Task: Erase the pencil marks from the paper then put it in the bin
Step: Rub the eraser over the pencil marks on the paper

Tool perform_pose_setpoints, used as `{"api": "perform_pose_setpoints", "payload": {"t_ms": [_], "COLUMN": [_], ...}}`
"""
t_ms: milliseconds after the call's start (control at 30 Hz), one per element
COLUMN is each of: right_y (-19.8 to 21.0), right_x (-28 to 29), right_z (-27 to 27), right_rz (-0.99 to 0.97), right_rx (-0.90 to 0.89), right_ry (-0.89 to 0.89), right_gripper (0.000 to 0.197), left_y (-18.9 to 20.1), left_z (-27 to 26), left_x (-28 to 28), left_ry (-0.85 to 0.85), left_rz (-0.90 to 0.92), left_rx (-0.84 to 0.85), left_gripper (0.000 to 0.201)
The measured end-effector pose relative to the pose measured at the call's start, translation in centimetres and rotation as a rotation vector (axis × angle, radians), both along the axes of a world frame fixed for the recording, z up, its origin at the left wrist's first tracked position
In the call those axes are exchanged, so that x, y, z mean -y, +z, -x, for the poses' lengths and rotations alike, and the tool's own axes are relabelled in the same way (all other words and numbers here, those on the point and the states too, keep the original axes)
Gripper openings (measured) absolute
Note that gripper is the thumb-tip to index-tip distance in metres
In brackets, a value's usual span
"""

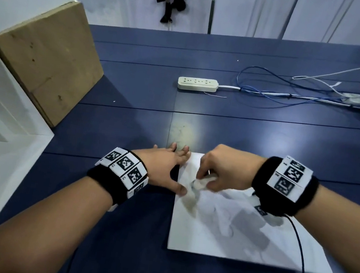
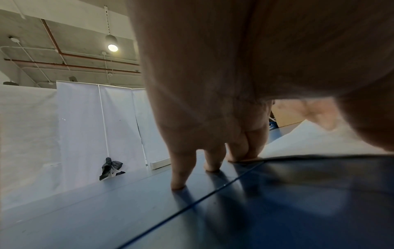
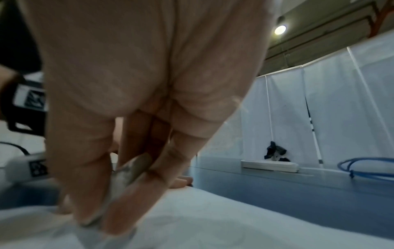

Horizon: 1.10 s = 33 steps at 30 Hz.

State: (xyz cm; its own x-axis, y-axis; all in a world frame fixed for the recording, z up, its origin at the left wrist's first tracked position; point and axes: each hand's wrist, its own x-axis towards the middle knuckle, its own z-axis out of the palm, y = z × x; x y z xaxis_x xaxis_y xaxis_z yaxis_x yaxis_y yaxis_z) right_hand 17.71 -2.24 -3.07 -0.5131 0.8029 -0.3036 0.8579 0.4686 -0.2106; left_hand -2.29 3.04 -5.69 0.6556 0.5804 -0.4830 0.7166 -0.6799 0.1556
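While the left hand (image 1: 164, 167) lies flat with straight fingers (image 2: 181, 170) spread, thumb pinning the left edge of the paper (image 1: 241, 235) on the blue table (image 1: 131, 258), the right hand (image 1: 225, 169) pinches a smudged white eraser (image 1: 200, 183) down onto the sheet's upper left part. Grey pencil marks (image 1: 190, 199) sit just below the eraser. A power strip (image 1: 198, 83) lies well behind.
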Motion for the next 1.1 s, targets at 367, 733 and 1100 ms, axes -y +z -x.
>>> {"api": "perform_pose_setpoints", "payload": {"t_ms": [367,733,1100], "right_y": [-0.2,0.1,-0.4], "right_x": [-0.5,-1.1,-2.3], "right_z": [0.2,0.6,-0.4], "right_rz": [-0.026,-0.051,-0.075], "right_rx": [-0.021,-0.008,-0.017], "right_ry": [-0.009,-0.005,-0.077], "right_gripper": [0.030,0.030,0.030], "left_y": [0.1,0.0,0.1], "left_z": [-0.1,-0.2,-0.2], "left_x": [0.0,-0.2,-0.2], "left_ry": [0.001,-0.017,-0.023], "left_rz": [-0.008,-0.022,-0.026], "left_rx": [-0.014,-0.039,-0.053], "left_gripper": [0.108,0.110,0.110]}}
